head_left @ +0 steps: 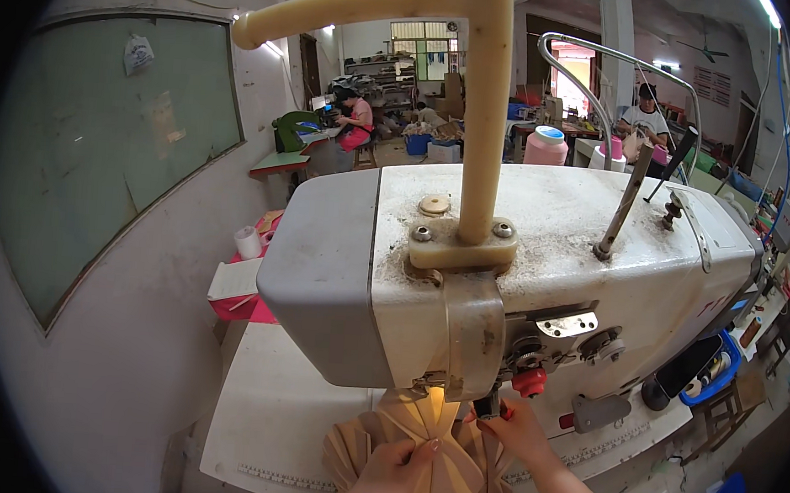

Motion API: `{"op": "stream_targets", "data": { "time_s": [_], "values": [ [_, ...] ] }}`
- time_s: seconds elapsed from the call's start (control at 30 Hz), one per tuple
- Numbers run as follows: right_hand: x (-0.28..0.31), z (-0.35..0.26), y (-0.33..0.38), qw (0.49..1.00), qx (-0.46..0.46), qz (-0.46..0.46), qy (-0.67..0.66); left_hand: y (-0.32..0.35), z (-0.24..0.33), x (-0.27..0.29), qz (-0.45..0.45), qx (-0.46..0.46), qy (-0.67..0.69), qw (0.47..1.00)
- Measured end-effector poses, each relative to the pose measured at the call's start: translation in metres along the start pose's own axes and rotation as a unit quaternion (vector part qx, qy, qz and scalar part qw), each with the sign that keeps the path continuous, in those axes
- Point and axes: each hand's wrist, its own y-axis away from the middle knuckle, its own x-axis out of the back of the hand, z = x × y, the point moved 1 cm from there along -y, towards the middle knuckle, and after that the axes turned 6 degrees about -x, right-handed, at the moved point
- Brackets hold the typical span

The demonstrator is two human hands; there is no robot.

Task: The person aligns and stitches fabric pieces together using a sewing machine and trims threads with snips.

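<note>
A large white sewing machine (552,230) with a grey end cover stands across the view, and its lamp lights the spot under the head. There lie beige panelled pieces (439,469), fanned out in folds on the machine bed. My left hand (390,473) is closed on the near left part of these pieces, thumb on top, other fingers mostly hidden. My right hand (510,429) is closed beside the black part under the machine head, at the pieces' right edge. What its fingertips hold is hidden.
A thick cream post (485,115) with a side arm rises from the machine top. Pink thread cones (546,147) stand behind it. A white table (265,402) with a ruler strip lies beneath. A blue basket (716,370) sits at right. Two other people work farther back.
</note>
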Motion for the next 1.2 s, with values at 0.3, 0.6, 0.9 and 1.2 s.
{"op": "stream_targets", "data": {
  "time_s": [0.3,0.6,0.9,1.2],
  "values": [
    [0.016,-0.006,-0.016,0.974,0.070,0.118,0.182,-0.027,0.002,0.015,0.021,-0.116,-0.011,0.993],
    [0.009,-0.029,-0.010,0.981,0.130,0.139,-0.042,0.013,0.013,0.009,0.021,0.047,-0.007,0.999],
    [0.004,-0.042,-0.007,0.979,0.124,0.103,-0.125,-0.009,0.024,0.032,0.069,-0.084,-0.013,0.994],
    [0.010,-0.022,-0.009,0.977,0.167,0.122,0.051,-0.018,0.008,0.039,-0.015,-0.001,0.012,1.000]
  ]
}}
